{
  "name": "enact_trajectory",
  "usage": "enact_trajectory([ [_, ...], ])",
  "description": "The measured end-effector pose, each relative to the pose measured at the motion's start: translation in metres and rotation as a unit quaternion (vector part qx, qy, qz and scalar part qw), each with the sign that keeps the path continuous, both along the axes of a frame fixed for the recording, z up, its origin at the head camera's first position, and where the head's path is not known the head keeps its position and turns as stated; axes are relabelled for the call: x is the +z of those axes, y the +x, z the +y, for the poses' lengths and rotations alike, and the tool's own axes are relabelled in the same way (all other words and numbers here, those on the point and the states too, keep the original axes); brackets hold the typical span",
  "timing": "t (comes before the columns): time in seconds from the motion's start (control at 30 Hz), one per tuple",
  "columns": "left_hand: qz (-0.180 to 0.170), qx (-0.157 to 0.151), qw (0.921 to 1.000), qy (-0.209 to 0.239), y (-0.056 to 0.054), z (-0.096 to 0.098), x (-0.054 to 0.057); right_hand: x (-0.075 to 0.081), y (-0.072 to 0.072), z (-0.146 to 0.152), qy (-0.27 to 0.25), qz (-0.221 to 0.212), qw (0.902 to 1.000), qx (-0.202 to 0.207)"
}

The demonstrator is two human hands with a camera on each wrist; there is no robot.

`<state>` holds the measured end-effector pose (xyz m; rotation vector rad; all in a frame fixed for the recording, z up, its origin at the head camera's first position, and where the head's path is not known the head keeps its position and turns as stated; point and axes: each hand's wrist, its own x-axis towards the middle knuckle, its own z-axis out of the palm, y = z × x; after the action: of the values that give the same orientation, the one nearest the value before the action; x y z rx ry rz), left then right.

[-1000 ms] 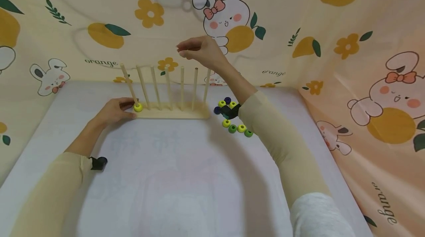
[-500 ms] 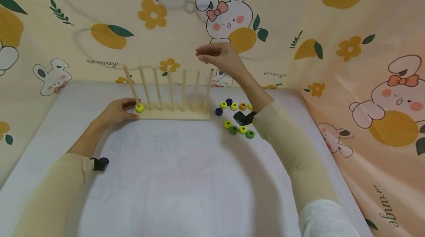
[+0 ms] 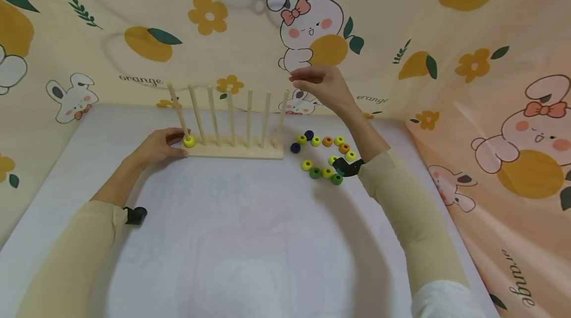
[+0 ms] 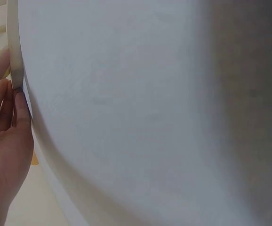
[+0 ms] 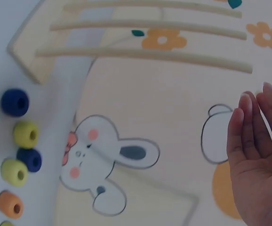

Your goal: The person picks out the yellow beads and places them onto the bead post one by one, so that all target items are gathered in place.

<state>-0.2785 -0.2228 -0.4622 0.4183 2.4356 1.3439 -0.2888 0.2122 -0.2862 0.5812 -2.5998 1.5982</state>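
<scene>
A wooden peg rack (image 3: 236,152) with a row of upright pegs stands toward the back. One yellow bead (image 3: 189,141) sits at the foot of its leftmost peg. My left hand (image 3: 156,148) grips the left end of the base, thumb in front and fingers behind; the left wrist view also has the hand (image 4: 6,146) at the base's end. Up in the air, just right of the rightmost peg, is my right hand (image 3: 327,87). Its fingers are loosely bent and hold nothing, as the right wrist view shows of that hand (image 5: 260,155).
Loose beads lie right of the rack on the white table (image 3: 214,238): dark blue (image 3: 295,148), yellow (image 3: 307,165), orange (image 3: 327,141) and green (image 3: 336,179). A patterned cloth (image 3: 250,26) rises behind the table and along its right side.
My right hand has moved right and somewhat down, from above the rack's pegs to past its right end. More loose beads now show beside the forearm. The left hand keeps its place.
</scene>
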Motion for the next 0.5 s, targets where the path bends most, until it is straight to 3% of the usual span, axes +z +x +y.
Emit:
enact_trajectory([
  [0.33, -0.018, 0.008, 0.9998, -0.002, 0.002, 0.000, 0.000, -0.015, 0.012, 0.034, 0.027, -0.009, 0.9992, -0.026],
  [0.5, -0.016, 0.004, 0.9998, -0.006, 0.002, 0.000, 0.003, -0.025, 0.021, 0.051, 0.044, -0.019, 0.9971, -0.058],
])
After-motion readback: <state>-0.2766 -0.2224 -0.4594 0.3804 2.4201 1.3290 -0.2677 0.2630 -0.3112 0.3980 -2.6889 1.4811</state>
